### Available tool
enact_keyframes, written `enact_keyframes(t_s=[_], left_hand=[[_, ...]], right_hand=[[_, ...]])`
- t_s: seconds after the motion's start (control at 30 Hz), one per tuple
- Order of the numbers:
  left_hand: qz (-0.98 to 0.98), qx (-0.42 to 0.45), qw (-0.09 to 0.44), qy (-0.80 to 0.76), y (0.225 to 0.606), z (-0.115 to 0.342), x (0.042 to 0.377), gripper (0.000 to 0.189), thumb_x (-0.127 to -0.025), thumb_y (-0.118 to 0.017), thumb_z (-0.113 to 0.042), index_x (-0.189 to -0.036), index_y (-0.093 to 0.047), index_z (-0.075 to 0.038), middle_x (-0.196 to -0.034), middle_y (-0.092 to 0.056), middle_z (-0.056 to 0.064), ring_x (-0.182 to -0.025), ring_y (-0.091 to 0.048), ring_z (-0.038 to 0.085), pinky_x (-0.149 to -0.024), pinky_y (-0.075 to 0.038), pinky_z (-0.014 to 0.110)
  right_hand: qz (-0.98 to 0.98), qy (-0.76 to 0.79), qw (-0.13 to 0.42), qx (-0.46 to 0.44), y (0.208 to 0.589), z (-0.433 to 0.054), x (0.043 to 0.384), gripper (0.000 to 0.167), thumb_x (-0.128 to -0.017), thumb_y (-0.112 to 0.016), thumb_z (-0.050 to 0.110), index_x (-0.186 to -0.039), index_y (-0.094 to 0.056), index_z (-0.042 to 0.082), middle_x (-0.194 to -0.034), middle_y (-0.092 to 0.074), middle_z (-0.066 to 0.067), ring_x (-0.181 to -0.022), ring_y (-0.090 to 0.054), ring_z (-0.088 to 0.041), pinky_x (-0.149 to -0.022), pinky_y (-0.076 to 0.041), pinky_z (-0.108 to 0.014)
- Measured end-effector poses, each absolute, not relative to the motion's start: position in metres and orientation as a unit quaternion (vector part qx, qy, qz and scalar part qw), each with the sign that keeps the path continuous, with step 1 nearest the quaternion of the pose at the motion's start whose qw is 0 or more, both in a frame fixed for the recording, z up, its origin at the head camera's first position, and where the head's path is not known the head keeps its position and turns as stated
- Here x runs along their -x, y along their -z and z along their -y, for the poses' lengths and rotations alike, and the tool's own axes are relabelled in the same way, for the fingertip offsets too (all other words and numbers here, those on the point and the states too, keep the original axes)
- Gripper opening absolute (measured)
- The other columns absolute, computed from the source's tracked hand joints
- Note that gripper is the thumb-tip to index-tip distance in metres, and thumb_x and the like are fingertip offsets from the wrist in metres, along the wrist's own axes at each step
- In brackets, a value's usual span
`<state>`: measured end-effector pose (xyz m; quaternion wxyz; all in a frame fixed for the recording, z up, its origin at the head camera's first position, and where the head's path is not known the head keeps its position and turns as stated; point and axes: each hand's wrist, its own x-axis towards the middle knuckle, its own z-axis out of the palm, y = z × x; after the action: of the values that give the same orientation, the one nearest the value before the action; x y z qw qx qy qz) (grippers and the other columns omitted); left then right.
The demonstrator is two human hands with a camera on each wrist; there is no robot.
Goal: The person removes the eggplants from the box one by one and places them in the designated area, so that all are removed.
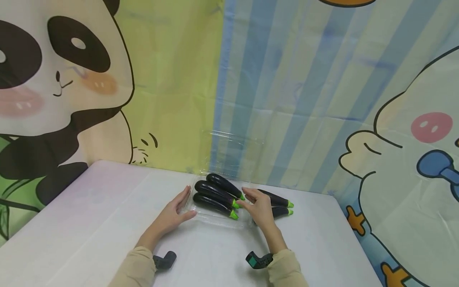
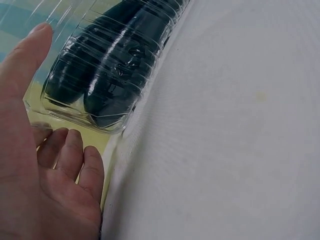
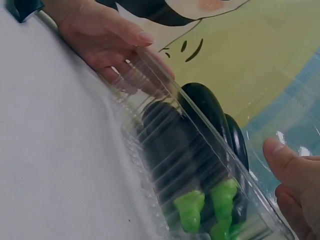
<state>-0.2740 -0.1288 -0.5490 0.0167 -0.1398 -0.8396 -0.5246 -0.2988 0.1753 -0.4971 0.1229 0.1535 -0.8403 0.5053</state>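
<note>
A clear plastic box lies on the white table with its transparent lid raised at the back. Three dark eggplants with bright green stems rest inside it, side by side. My left hand is at the box's left end, thumb spread from the fingers; the right wrist view shows its fingers through the plastic. Over the box's right end hovers my right hand, near the stems. In the right wrist view, its thumb stands apart from the eggplants, and I see nothing held.
Two more eggplants lie on the table right of the box, partly hidden behind my right hand. A cartoon-printed curtain hangs behind the white table. Dark devices are strapped to both wrists.
</note>
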Motion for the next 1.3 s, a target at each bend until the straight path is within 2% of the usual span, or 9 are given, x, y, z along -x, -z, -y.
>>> enact_keyframes(t_s=[0.07, 0.17, 0.27, 0.47, 0.6, 0.67, 0.8, 1.1, 1.3], left_hand=[[0.838, 0.141, 0.016, 0.526, 0.55, 0.129, 0.274, 0.095, -0.081, -0.072, -0.045, -0.154, -0.015, -0.022, -0.158, -0.023, -0.004, -0.146, -0.021, 0.017, -0.118, -0.016, 0.041], [0.835, 0.144, 0.014, 0.531, 0.55, 0.128, 0.274, 0.095, -0.081, -0.072, -0.045, -0.154, -0.015, -0.021, -0.158, -0.022, -0.004, -0.145, -0.021, 0.015, -0.118, -0.017, 0.029], [0.835, 0.143, 0.015, 0.531, 0.549, 0.129, 0.274, 0.095, -0.081, -0.072, -0.044, -0.154, -0.015, -0.02, -0.158, -0.022, -0.004, -0.145, -0.021, 0.015, -0.116, -0.015, 0.022], [0.833, 0.143, 0.012, 0.535, 0.548, 0.129, 0.274, 0.094, -0.081, -0.072, -0.042, -0.154, -0.016, -0.02, -0.158, -0.022, -0.003, -0.145, -0.021, 0.014, -0.117, -0.016, 0.027], [0.829, 0.142, 0.007, 0.541, 0.549, 0.128, 0.275, 0.095, -0.081, -0.073, -0.042, -0.153, -0.016, -0.02, -0.158, -0.022, -0.004, -0.145, -0.022, 0.014, -0.117, -0.016, 0.029], [0.828, 0.143, 0.008, 0.543, 0.549, 0.128, 0.275, 0.096, -0.08, -0.073, -0.043, -0.153, -0.016, -0.02, -0.158, -0.021, -0.003, -0.145, -0.022, 0.015, -0.117, -0.016, 0.038], [0.828, 0.144, 0.008, 0.542, 0.547, 0.128, 0.274, 0.095, -0.081, -0.073, -0.043, -0.153, -0.015, -0.021, -0.158, -0.021, -0.003, -0.145, -0.021, 0.016, -0.117, -0.018, 0.038], [0.829, 0.141, 0.004, 0.542, 0.546, 0.128, 0.273, 0.095, -0.08, -0.074, -0.041, -0.153, -0.016, -0.02, -0.158, -0.021, -0.003, -0.145, -0.021, 0.015, -0.117, -0.018, 0.037], [0.831, 0.141, 0.007, 0.538, 0.547, 0.128, 0.273, 0.095, -0.081, -0.073, -0.04, -0.153, -0.016, -0.02, -0.158, -0.021, -0.003, -0.146, -0.021, 0.016, -0.117, -0.018, 0.038]], right_hand=[[0.849, -0.489, 0.121, -0.16, 0.496, -0.171, 0.299, 0.05, -0.072, -0.079, 0.016, -0.118, -0.066, 0.003, -0.117, -0.066, -0.014, -0.108, -0.065, -0.03, -0.088, -0.055, -0.03], [0.857, -0.474, 0.118, -0.163, 0.495, -0.165, 0.299, 0.05, -0.071, -0.081, 0.015, -0.116, -0.067, 0.0, -0.115, -0.067, -0.015, -0.105, -0.066, -0.031, -0.087, -0.056, -0.032], [0.868, -0.448, 0.127, -0.171, 0.497, -0.16, 0.301, 0.048, -0.07, -0.081, 0.016, -0.114, -0.068, 0.001, -0.113, -0.068, -0.014, -0.102, -0.067, -0.029, -0.085, -0.057, -0.03], [0.895, -0.387, 0.136, -0.176, 0.501, -0.156, 0.3, 0.051, -0.071, -0.081, 0.022, -0.117, -0.068, 0.005, -0.114, -0.068, -0.011, -0.097, -0.069, -0.026, -0.079, -0.059, -0.026], [0.913, -0.342, 0.13, -0.178, 0.504, -0.156, 0.301, 0.052, -0.073, -0.08, 0.026, -0.12, -0.066, 0.008, -0.116, -0.067, -0.01, -0.095, -0.07, -0.023, -0.077, -0.059, -0.028], [0.919, -0.321, 0.138, -0.182, 0.504, -0.156, 0.301, 0.052, -0.073, -0.08, 0.027, -0.119, -0.067, 0.009, -0.115, -0.068, -0.009, -0.093, -0.07, -0.022, -0.077, -0.059, -0.03], [0.929, -0.288, 0.139, -0.186, 0.504, -0.156, 0.302, 0.05, -0.073, -0.081, 0.028, -0.118, -0.068, 0.01, -0.113, -0.069, -0.008, -0.09, -0.069, -0.02, -0.077, -0.059, -0.033], [0.947, -0.234, 0.13, -0.178, 0.502, -0.154, 0.301, 0.042, -0.075, -0.08, 0.028, -0.113, -0.071, 0.01, -0.111, -0.069, -0.009, -0.099, -0.066, -0.028, -0.086, -0.056, -0.041], [0.953, -0.207, 0.128, -0.181, 0.502, -0.152, 0.301, 0.037, -0.075, -0.08, 0.025, -0.108, -0.073, 0.011, -0.108, -0.071, -0.009, -0.099, -0.066, -0.03, -0.086, -0.055, -0.045]])
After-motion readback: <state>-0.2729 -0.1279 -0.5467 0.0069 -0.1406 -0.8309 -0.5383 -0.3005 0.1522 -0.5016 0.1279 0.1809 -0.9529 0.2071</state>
